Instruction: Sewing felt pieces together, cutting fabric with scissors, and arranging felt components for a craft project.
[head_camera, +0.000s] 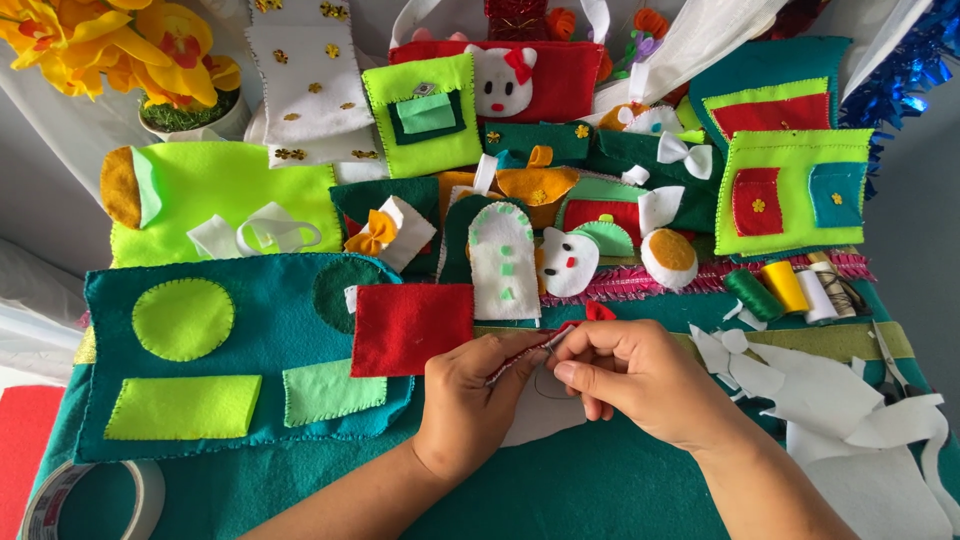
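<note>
Head view: your left hand pinches a soft, light white felt piece at its edge; your right hand nips the thin needle, fingers closed.

Grey wall behind; teal felt-covered table; even light.

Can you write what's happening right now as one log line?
left hand: holds white felt piece | right hand: pinches needle | red felt square: beside hands
</note>
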